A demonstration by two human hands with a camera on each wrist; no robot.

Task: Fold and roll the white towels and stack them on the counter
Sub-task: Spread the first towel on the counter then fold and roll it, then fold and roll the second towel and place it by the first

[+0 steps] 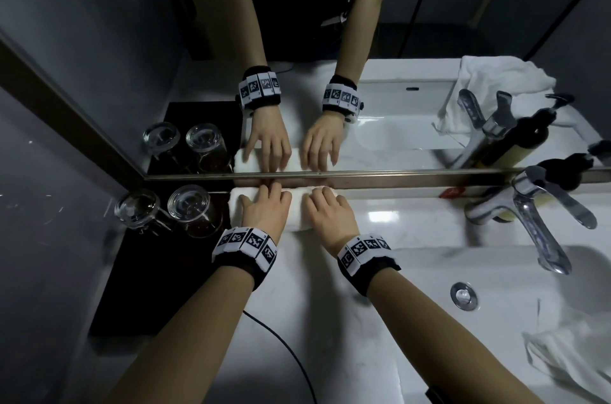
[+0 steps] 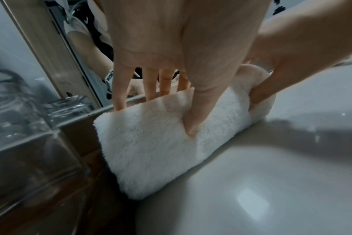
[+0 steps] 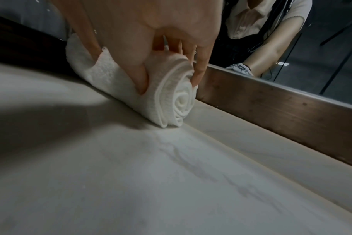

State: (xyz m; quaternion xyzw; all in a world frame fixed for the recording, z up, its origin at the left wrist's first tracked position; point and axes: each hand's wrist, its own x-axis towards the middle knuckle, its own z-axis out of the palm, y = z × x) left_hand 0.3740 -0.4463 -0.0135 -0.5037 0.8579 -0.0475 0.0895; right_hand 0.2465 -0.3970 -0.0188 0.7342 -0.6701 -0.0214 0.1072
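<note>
A rolled white towel (image 1: 297, 209) lies on the white counter (image 1: 334, 331), pushed up against the mirror's base. My left hand (image 1: 261, 207) grips its left part, fingers down the far side and thumb pressed into the near side (image 2: 191, 124). My right hand (image 1: 327, 210) holds the right end, curled round the roll, whose spiral end (image 3: 181, 101) shows in the right wrist view. In the left wrist view the towel (image 2: 151, 151) is a thick fluffy cylinder. A second white towel (image 1: 568, 360) lies loose and crumpled at the sink's near right.
Two upturned glasses (image 1: 139, 210) (image 1: 191, 205) stand on a dark tray (image 1: 132, 288) just left of the roll. A chrome faucet (image 1: 542, 231), a dark pump bottle (image 1: 562, 172) and the sink basin (image 1: 496, 271) lie to the right. A black cable (image 1: 291, 354) crosses the counter.
</note>
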